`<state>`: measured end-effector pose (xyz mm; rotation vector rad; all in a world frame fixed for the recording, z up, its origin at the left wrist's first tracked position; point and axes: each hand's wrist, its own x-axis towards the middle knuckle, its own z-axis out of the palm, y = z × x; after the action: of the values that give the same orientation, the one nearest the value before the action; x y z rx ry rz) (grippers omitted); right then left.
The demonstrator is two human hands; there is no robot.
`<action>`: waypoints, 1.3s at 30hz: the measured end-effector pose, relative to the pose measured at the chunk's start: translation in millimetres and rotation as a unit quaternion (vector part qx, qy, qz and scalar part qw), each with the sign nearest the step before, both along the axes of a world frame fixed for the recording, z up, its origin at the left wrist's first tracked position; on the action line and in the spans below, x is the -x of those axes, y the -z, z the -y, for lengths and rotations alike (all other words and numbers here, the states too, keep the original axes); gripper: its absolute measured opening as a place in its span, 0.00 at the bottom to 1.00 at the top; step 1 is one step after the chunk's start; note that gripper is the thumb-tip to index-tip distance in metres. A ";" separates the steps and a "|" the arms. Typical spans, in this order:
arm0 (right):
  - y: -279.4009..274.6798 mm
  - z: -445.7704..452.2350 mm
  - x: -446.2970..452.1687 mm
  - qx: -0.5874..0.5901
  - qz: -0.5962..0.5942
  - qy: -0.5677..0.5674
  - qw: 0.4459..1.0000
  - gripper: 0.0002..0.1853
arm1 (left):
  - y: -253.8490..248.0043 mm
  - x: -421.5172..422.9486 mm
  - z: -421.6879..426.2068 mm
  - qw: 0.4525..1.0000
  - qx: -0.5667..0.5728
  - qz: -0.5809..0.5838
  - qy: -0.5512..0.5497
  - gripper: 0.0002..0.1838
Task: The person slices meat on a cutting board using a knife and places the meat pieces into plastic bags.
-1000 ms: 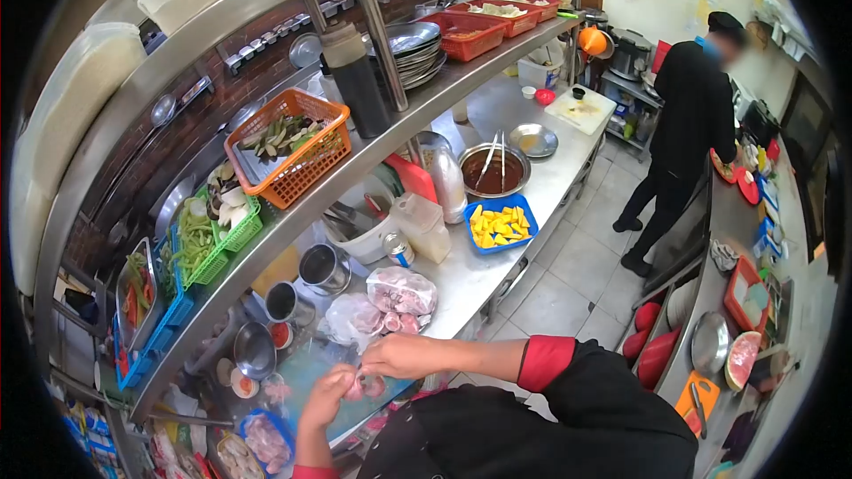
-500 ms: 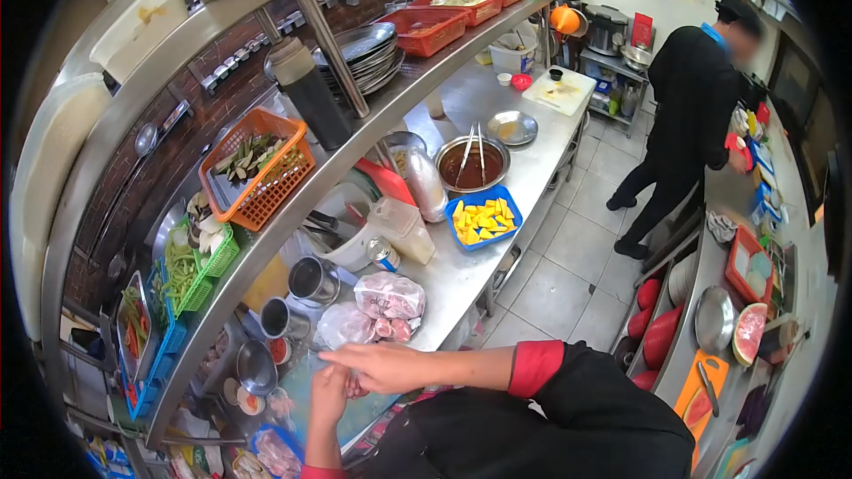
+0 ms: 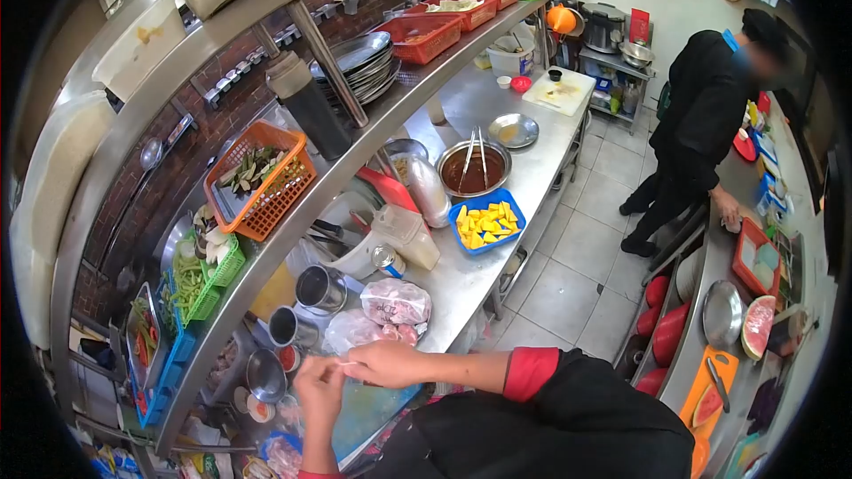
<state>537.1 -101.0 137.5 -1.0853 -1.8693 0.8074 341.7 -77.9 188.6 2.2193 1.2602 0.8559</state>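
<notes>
My left hand [image 3: 318, 392] and my right hand [image 3: 386, 364] meet in front of me, fingertips pinched together. Whatever lies between the fingers is too small to make out. Below them is a blue-green cutting board [image 3: 377, 408], partly hidden by my hands and sleeve. Just beyond my right hand lie a plastic bag of pinkish raw meat [image 3: 398, 300] and another clear bag [image 3: 349, 332]. Close to my left hand stand a small tub of red stuff [image 3: 288, 357], a metal bowl [image 3: 265, 376] and a steel pot [image 3: 291, 326].
Along the steel counter sit a can [image 3: 388, 260], a blue basket of yellow pieces [image 3: 486, 223] and a bowl of brown sauce with tongs [image 3: 473, 168]. An overhead shelf [image 3: 266, 266] holds vegetable baskets. A co-worker [image 3: 697, 115] leans over the right counter, where watermelon [image 3: 757, 326] lies.
My hands remain together, fingertips now drawn slightly apart with the right hand turned. The co-worker has bent forward and reached a hand down to the right counter. The view has shifted slightly.
</notes>
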 end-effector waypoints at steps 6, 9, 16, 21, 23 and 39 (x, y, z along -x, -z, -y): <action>-19.1 -0.6 -2.8 0.380 -0.437 -0.336 0.742 0.16 | -25.2 -4.5 -5.9 0.976 0.050 0.208 -0.031 0.04; -12.7 -2.4 -4.3 0.339 -0.430 -0.411 0.729 0.14 | -47.0 -9.7 23.9 0.884 0.258 0.365 0.139 0.06; -43.9 -27.6 -26.2 0.035 -0.043 -0.202 0.978 0.11 | -8.5 26.4 11.9 0.921 0.284 0.266 0.035 0.03; 17.5 -10.3 31.7 -0.037 -0.045 -0.093 0.994 0.12 | 38.9 32.5 18.5 0.940 0.185 0.273 -0.089 0.04; 5.2 -1.3 30.3 0.256 -0.217 -0.124 0.934 0.15 | 38.9 29.4 23.8 0.936 0.182 0.282 -0.104 0.06; 6.9 23.0 48.3 0.032 -0.159 0.033 0.986 0.09 | 102.2 20.0 49.5 0.827 0.261 0.481 -0.128 0.06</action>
<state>488.8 -124.0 130.6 -0.9862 -1.5425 0.9483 321.7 -127.4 86.4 0.9344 1.0633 1.2937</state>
